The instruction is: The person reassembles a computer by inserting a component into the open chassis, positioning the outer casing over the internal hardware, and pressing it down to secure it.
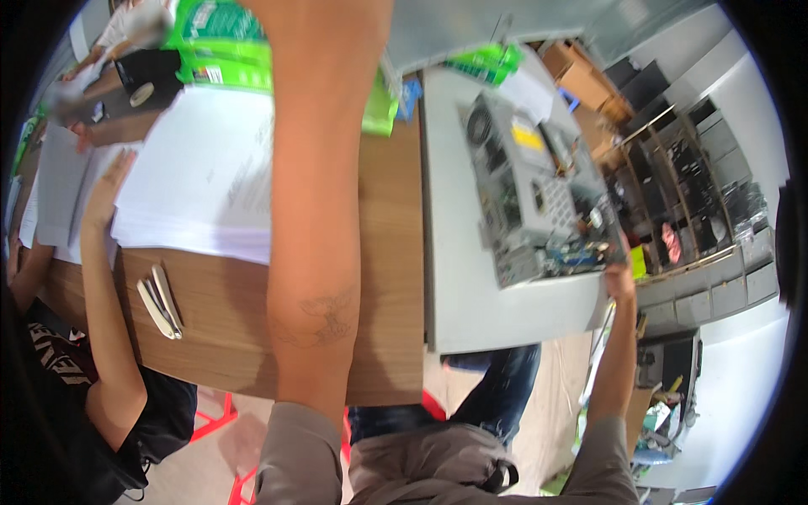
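Spread from seven round to eleven o'clock and into the centre, a brown wooden desk point(387, 337), just beside a light grey table point(471, 316) on the one-to-four o'clock side. Between two and three o'clock, past the table, tall shelving point(699, 185) loaded with dark items. At eight o'clock, close to the desk, another person point(76, 379) in dark clothing. Stretched from six toward twelve o'clock over the desk, a bare left forearm point(313, 210). At two o'clock, on the grey table, an opened computer case point(539, 198) with metal frame, fan grille and circuit boards exposed. Near ten o'clock, on the desk, a thick stack of white paper point(198, 168); just behind, green packages point(223, 50). At twelve o'clock, nearest to those packages but cut off by the upper edge, the left hand point(332, 15); cannot tell whether apart, together or clamped on anything. At three o'clock, against the case's corner toward four o'clock, the right hand point(620, 278), blurred; touching, but cannot tell whether clamped or merely resting. At nine o'clock, laid across papers, the other person's hand point(114, 177). Between eight and nine o'clock, on bare wood, a white-and-dark stapler-like tool point(160, 303). On the case, a yellow label point(528, 137).
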